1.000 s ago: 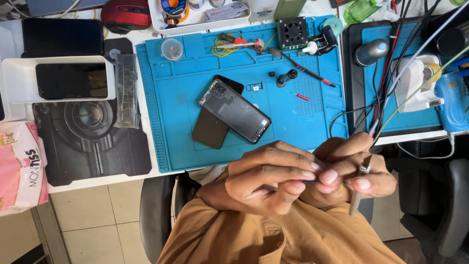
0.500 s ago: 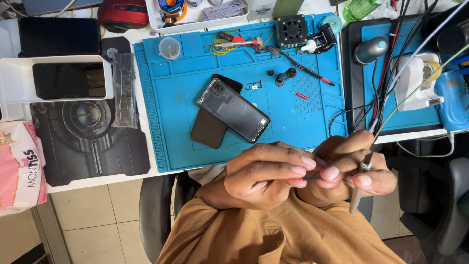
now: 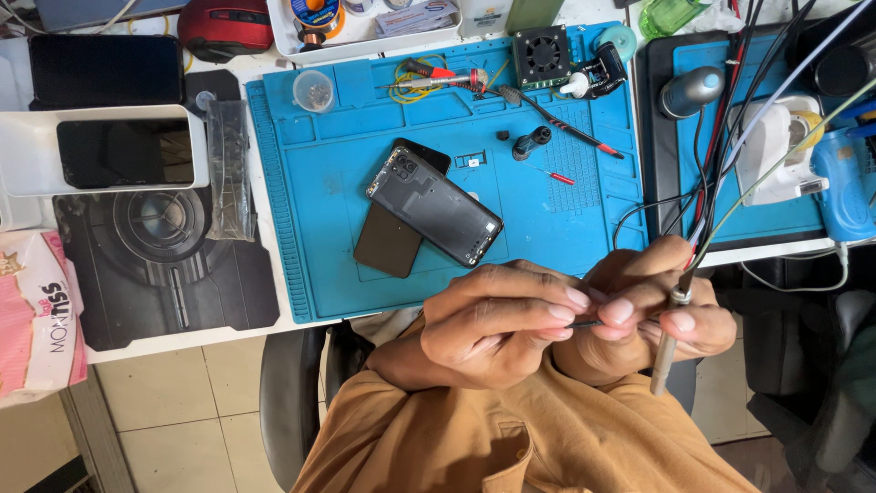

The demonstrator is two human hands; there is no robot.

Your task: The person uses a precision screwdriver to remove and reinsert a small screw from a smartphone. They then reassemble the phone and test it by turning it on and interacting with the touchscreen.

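From my remote seat, reading left to right: a pink packet (image 3: pixel 38 315) is cut off by the left edge, and above it a white tray (image 3: pixel 27 151) holds a dark phone (image 3: pixel 126 152) whose screen shows only reflections. A black pad (image 3: pixel 160 260) lies below the tray on the counter (image 3: pixel 242 78). On the blue work mat (image 3: pixel 319 256) an opened phone (image 3: pixel 434 207) rests back-up across a dark back cover (image 3: pixel 394 239), well clear of my hands and just beyond them. My left hand (image 3: pixel 497 324) is curled closed, thumb and fingertips pinching a thin dark tool (image 3: pixel 584 323); most of that tool is buried between the fingers, so I cannot tell what kind it is. My right hand (image 3: pixel 652 306) meets it fingertip to fingertip, closed around a slim metal handpiece (image 3: pixel 671 342) that points down past the palm. Whatever small part sits between the two hands is hidden. A bundle of cables (image 3: pixel 730 119) rises from the handpiece toward the top right, crossing a second blue mat (image 3: pixel 721 228), and a blue device (image 3: pixel 844 187) is clipped by the right edge.
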